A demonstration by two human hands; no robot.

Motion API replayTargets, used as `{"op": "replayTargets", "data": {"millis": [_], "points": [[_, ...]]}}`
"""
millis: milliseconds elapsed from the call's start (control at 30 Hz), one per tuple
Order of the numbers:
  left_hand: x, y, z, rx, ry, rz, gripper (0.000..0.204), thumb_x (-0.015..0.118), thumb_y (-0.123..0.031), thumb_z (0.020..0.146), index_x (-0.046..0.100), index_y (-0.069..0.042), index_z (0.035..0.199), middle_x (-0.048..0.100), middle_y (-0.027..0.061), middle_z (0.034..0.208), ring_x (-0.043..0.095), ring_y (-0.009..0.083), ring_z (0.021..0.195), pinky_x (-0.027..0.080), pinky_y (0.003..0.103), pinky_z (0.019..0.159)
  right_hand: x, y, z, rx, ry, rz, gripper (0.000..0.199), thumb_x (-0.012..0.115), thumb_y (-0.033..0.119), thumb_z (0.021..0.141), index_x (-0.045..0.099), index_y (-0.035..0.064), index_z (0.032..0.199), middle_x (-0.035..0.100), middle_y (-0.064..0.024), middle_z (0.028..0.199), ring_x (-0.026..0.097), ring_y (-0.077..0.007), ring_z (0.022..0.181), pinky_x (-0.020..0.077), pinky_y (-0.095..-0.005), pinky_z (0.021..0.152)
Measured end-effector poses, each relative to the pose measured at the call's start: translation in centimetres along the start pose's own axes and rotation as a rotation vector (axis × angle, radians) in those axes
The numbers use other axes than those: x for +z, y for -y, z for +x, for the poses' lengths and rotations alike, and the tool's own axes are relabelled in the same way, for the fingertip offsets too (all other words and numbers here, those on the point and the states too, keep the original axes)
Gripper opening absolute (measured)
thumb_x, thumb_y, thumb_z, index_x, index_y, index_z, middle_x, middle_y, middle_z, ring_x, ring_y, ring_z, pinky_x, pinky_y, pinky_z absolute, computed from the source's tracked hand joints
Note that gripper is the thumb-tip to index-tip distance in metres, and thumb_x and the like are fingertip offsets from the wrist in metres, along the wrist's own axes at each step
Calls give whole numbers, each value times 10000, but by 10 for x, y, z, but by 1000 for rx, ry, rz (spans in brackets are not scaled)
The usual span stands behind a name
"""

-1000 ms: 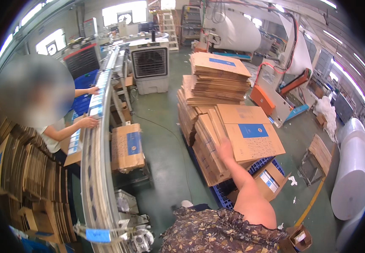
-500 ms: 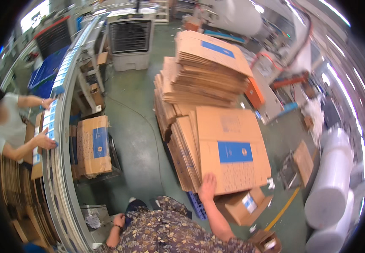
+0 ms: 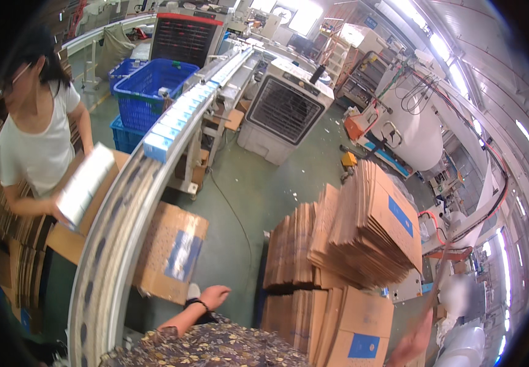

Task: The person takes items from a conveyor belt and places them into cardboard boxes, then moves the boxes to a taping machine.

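My left hand (image 3: 214, 298), a dark band at its wrist, hovers over the floor beside a taped brown carton (image 3: 170, 252). Its fingers are loosely extended and nothing is in them. At the lower right, my right hand (image 3: 412, 338) is smeared by motion, and its grip cannot be made out. A thin brown strip (image 3: 439, 275), perhaps a cardboard sheet seen edge-on, rises just above it. To the left of that hand stand flattened cardboard cartons (image 3: 362, 318) with blue printed panels. Behind them a taller pile of flattened cartons (image 3: 374, 223) leans.
A curved conveyor (image 3: 114, 244) carries a row of blue-and-white boxes (image 3: 182, 113). Beyond it a co-worker (image 3: 38, 140) holds a white pack (image 3: 84, 186). Blue crates (image 3: 148, 101), an air cooler (image 3: 286, 107) and a floor cable (image 3: 231, 208) are around. White rolls (image 3: 463, 342) lie at right.
My view has swung up and to the left. My right hand has left the top carton and moved right; my left hand has lifted forward. The co-worker now has a white pack in hand.
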State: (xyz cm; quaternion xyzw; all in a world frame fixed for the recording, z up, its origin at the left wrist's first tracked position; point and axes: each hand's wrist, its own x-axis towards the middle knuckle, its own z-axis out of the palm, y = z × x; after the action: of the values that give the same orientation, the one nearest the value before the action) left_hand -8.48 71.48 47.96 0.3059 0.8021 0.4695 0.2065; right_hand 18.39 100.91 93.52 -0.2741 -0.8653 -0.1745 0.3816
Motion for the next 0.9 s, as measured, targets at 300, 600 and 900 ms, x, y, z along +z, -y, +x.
{"op": "replayTargets", "data": {"millis": [300,600,900], "points": [[-251,-126,96,191,-566,484,837,733,-264,811,282,-4,1466,372,207,1485,344,363,1382,280,444,1142,142,255,224,-1192,463,293,372,556,98,817,606,55,1183,655,-78,1144,612,-254,1097,506,-374,940],[-307,-120,17,-172,-569,338,496,581,34,766,584,-80,1249,662,180,1086,642,351,952,525,423,812,379,506,267,-1227,279,1076,347,616,252,870,564,98,1176,583,-95,1230,523,-282,1210,446,-387,1045],[-349,-53,95,-500,-566,-429,687,796,-124,765,497,-69,1381,580,94,1284,548,172,1163,450,319,979,577,704,101,-237,1207,2154,905,597,300,968,-60,40,1533,279,-183,1519,349,-247,1364,311,-331,1092]]}}
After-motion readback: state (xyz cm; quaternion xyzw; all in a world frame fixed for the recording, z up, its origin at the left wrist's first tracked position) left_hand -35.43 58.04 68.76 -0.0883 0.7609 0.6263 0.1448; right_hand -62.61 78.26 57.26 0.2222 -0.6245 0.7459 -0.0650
